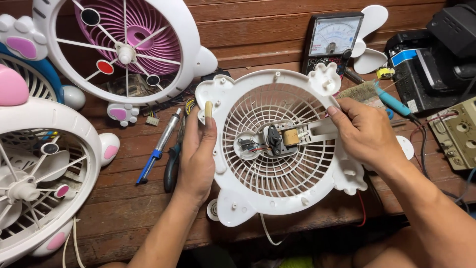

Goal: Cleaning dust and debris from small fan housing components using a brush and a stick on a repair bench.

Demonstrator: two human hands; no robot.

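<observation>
Left hand [197, 154] fingers pressed together, gripping white fan grille [277, 144] at its left rim; right hand [366, 133] fingers curled, pinching its right rim above the motor [280, 139].

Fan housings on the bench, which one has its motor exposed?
The white grille held between the left hand and right hand; the others show blades behind front guards.

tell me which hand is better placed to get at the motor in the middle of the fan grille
Probably the right hand: its fingers already rest on the grille by the bracket leading to the motor. The left hand grips the rim, steadying it.
</observation>
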